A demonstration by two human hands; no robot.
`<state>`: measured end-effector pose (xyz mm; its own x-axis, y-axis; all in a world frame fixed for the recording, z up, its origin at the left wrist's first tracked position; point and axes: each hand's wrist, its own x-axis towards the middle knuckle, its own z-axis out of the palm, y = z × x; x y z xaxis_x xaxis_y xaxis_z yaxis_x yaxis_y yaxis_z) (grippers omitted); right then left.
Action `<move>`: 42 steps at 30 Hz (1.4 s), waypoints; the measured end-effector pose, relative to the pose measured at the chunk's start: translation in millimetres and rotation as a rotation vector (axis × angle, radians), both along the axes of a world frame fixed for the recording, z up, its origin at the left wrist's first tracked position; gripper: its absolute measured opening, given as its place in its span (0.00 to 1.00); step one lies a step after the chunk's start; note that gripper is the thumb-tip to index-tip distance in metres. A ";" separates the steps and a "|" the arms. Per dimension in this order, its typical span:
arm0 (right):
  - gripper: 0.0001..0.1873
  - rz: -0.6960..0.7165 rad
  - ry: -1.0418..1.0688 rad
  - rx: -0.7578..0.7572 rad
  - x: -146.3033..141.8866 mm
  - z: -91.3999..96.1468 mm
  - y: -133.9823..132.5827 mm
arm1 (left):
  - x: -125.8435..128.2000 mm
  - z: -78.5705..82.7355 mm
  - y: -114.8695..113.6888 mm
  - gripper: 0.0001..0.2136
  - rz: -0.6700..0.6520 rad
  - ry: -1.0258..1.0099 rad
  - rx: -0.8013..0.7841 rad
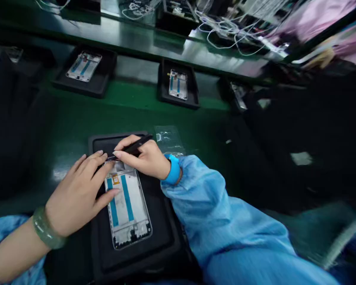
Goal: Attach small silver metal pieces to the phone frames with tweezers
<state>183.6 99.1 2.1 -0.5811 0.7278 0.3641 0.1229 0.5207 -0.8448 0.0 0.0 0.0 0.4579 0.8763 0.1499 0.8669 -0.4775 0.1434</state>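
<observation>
A phone frame with two blue strips and a small orange flex piece lies on a black foam tray in front of me. My left hand rests over its upper left side, fingers stretched out and the thumb lying across the frame. In my right hand is a pair of black tweezers, gripped like a pen. Their tip points at the frame's top edge, close to my left fingertips. What the tip touches is too small to make out.
Beyond my tray, two more black trays hold similar phone frames. A clear plastic sheet lies past my right hand. Tangled white cables hang over the raised shelf at the back. Dark shapes stand at both sides.
</observation>
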 end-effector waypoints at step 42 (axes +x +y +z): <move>0.05 -0.040 -0.073 0.049 -2.6 -2.2 -1.9 | 3.4 1.5 1.9 0.25 -0.012 -0.009 0.051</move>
